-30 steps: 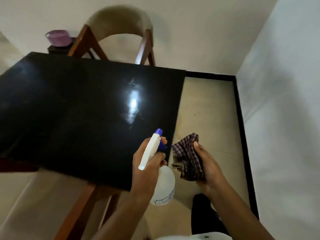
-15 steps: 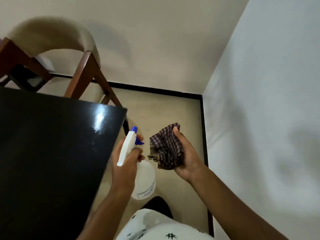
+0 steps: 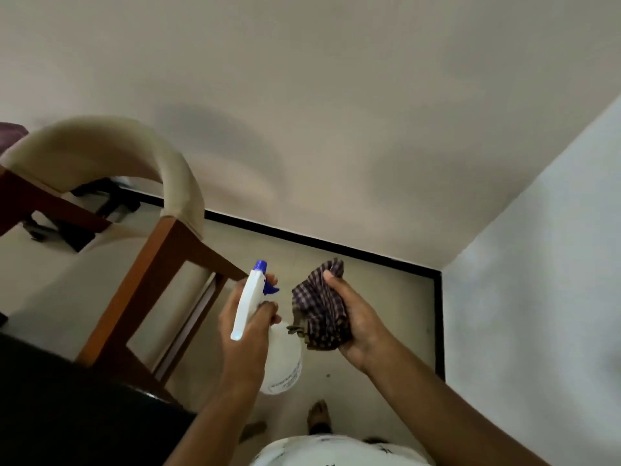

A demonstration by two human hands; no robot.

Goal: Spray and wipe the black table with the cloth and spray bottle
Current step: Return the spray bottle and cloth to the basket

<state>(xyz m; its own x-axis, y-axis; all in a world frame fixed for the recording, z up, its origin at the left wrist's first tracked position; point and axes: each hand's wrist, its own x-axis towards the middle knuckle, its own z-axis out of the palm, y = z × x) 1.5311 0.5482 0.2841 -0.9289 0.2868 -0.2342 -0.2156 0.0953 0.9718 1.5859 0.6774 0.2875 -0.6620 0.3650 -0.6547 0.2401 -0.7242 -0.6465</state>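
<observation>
Head view, near to far. Table: black, one corner showing at lower left. Left hand: right of the table and off its top, fingers wrapped round the neck of the white bottle. Right hand: further right of the table, fingers clenched on the bunched checked cloth. Chair: beyond the table, wooden frame, cream back.

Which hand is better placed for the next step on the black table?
Left, probably: the left hand grips the spray bottle, nearer the black table, and spraying precedes wiping. The right hand holds the cloth farther away.
</observation>
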